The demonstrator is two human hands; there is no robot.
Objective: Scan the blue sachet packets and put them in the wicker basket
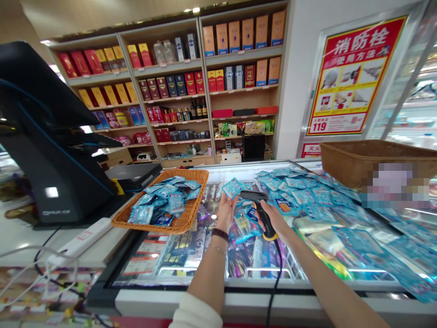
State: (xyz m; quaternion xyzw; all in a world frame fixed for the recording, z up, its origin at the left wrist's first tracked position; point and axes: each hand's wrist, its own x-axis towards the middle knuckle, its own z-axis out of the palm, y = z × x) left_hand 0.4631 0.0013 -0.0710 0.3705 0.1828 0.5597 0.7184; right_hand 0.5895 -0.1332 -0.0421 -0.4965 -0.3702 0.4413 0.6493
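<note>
My left hand, with a dark bead bracelet at its wrist, pinches a small blue packet and holds it up over the glass-topped freezer. Wrapped round the handle of a black and yellow barcode scanner is my right hand. The scanner's head points left, close beside the packet. An orange wicker basket to the left holds a heap of similar blue packets. Many more blue packets lie spread over the freezer's right half.
At the left stands a black cash register screen with loose cables near it. A brown basket sits at the right edge. The scanner's cord hangs over the freezer's front edge. Shelves of boxed bottles line the back wall.
</note>
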